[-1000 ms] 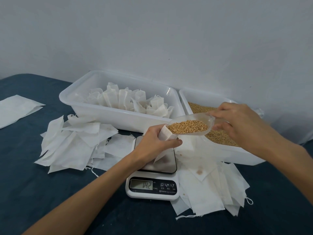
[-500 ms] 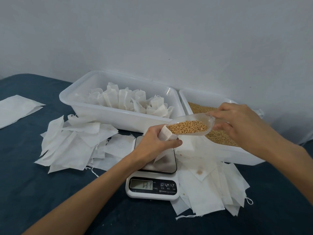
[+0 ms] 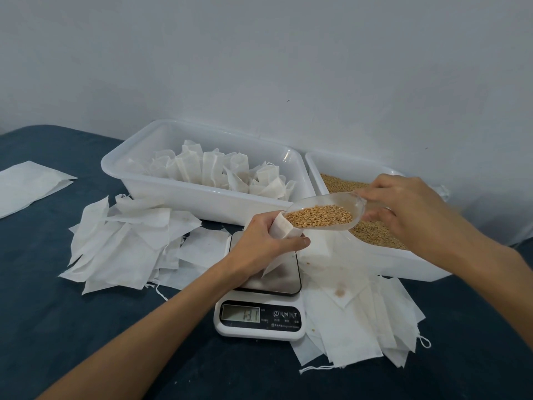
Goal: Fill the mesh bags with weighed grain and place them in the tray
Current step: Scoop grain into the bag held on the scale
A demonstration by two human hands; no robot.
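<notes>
My left hand (image 3: 261, 241) sits at centre, fingers and thumb curled, pinching, forearm running back toward seven o'clock. My right hand (image 3: 403, 210) is at three o'clock of it, fingers curled in a grip, forearm trailing toward four o'clock.

Head-camera view. 2 bare forearms entered from the lower edge, ending in the left hand (image 3: 261, 241) and the right hand (image 3: 409, 210). No sleeve, glove, watch or ring was visible on either. Short, unpainted nails showed on the left thumb and right fingertips.
</notes>
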